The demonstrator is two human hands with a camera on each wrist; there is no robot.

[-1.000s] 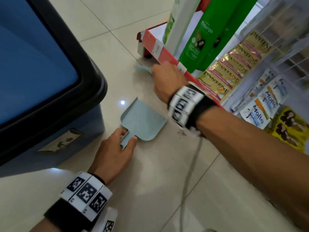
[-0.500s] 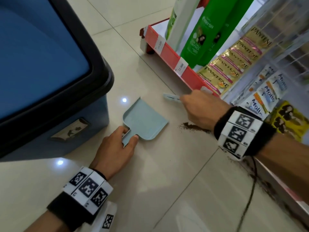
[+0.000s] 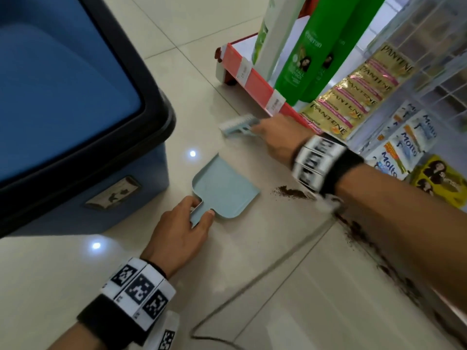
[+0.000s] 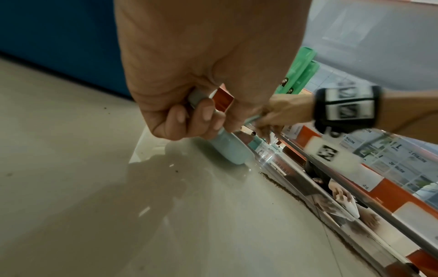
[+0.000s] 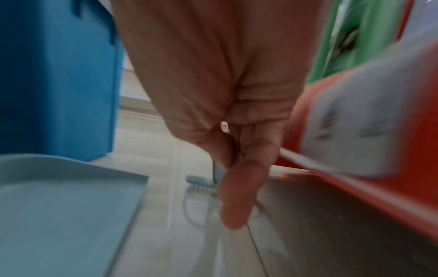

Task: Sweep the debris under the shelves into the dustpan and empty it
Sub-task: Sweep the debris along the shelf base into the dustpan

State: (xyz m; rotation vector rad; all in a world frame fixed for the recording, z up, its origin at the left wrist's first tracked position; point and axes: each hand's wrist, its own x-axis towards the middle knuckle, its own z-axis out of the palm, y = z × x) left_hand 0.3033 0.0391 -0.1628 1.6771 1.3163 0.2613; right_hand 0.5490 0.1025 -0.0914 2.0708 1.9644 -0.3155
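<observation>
The blue bin (image 3: 75,109) stands beyond the left hand (image 3: 177,238), whose fingers (image 3: 206,218) pinch the dustpan (image 3: 225,190) handle. Right hand (image 3: 278,137) fingers clasp the brush (image 3: 238,125). Debris (image 3: 290,192) lies behind them, right of the pan: sweeping is mid-step; next the brush must draw it panward.

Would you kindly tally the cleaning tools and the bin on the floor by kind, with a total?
Dustpan: 1, held by the left hand
Brush: 1, held by the right hand
Blue bin: 1
Total: 3
</observation>
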